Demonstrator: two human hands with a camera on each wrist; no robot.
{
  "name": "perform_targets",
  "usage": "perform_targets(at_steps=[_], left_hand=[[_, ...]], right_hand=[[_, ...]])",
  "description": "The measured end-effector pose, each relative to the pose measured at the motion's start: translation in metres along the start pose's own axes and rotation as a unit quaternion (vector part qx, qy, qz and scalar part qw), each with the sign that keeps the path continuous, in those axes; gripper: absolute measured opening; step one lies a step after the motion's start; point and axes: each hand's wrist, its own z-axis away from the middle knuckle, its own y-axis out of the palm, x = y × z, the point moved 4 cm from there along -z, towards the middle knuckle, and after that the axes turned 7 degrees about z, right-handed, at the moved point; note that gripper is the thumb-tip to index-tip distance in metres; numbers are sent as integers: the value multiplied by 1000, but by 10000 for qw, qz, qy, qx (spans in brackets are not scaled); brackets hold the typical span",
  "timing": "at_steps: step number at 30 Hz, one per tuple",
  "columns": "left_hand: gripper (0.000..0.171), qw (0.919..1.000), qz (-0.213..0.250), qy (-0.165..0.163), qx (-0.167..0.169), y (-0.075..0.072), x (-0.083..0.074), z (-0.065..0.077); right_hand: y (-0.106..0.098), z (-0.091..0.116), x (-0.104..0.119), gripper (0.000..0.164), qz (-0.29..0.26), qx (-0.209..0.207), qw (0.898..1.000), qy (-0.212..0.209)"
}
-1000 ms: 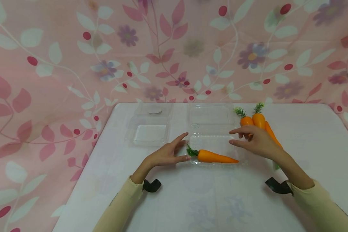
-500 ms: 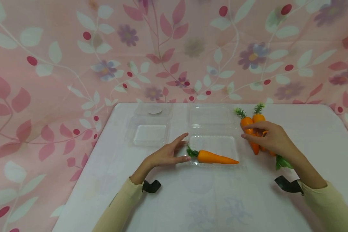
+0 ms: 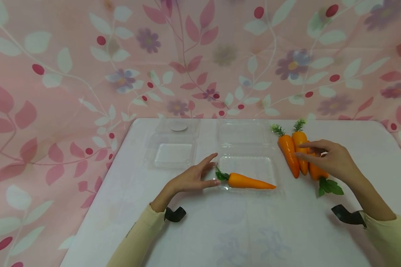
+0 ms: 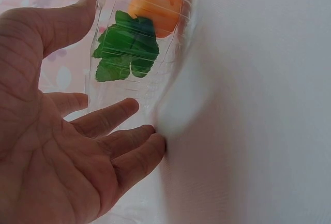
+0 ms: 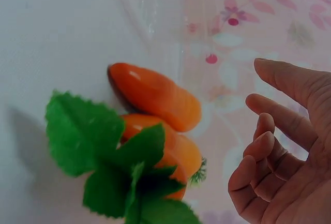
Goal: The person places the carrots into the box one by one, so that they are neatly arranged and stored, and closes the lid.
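An orange carrot (image 3: pixel 248 181) with green leaves lies along the near side of a clear plastic clamshell box (image 3: pixel 244 163), whose lid is folded back. Beside that box's left wall is my left hand (image 3: pixel 190 180), fingers spread and holding nothing; in the left wrist view the fingertips come close to the wall, near the carrot's leaves (image 4: pixel 129 48). Over on the right, my right hand (image 3: pixel 335 157) hovers above a carrot (image 3: pixel 317 172) with broad leaves, partly hidden under the hand. Thumb and index finger are apart, with nothing between them.
Two more carrots, one on the left (image 3: pixel 289 154) and one in the middle (image 3: pixel 300 139), lie side by side with feathery tops toward the back. A smaller clear box (image 3: pixel 173 154) stands opened at the left. Floral cloth (image 3: pixel 200 59) hangs behind the white table (image 3: pixel 240 230).
My right hand has moved right, from over the box's right edge to above the broad-leaved carrot, uncovering the other two carrots. The left hand and the boxed carrot stay where they were.
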Motion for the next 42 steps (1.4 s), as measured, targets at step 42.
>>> perform_targets(at_steps=[42], left_hand=[[94,10000,-13,-70,9,0,-1,0]], right_hand=[[2,7,-62,67,867,433,9910,926]])
